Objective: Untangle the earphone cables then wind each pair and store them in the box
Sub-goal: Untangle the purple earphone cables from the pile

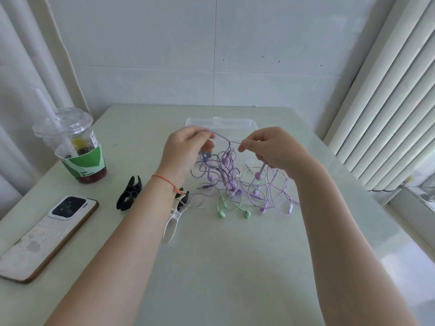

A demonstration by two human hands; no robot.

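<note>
A tangle of purple and lilac earphone cables (223,170) hangs from both my hands above the table, its lower loops resting on the surface. My left hand (186,149) pinches a purple cable at the top left of the tangle. My right hand (270,147) pinches the same strand a little to the right and also holds a lilac earbud that pokes out below it. A green pair of earphones (231,209) lies on the table under the tangle, partly caught in it. The clear plastic box (235,124) stands behind my hands, mostly hidden.
A plastic cup (78,149) with a straw and dark drink stands at the left. A phone (44,236) lies face down near the left edge. A black cable clip (129,194) and a white clip (173,220) lie beside my left forearm. Blinds hang at the right.
</note>
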